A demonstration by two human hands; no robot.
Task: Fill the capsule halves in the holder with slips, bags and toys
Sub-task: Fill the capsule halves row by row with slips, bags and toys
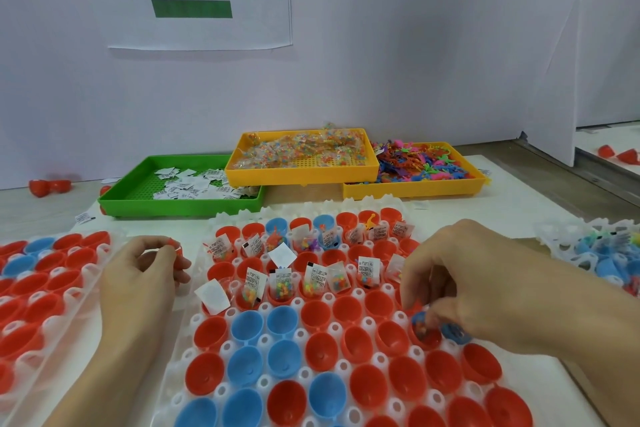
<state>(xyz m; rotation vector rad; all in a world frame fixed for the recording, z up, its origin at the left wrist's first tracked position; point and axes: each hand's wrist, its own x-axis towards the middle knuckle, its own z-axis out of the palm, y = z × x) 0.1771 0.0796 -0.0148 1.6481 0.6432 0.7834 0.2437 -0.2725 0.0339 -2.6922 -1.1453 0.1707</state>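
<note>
While trays point(180, 199) sit behind, right hand point(485, 288) covers a holder point(349, 336) cup

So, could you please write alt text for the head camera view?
A person's right hand puts small toys into a red capsule half in a white holder of red and blue halves, while the left hand pinches a small red piece. Behind are trays of paper slips, bead bags and toys.

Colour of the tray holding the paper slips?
Green. The slip tray sits back left on the table, clearest in the head view.
</note>
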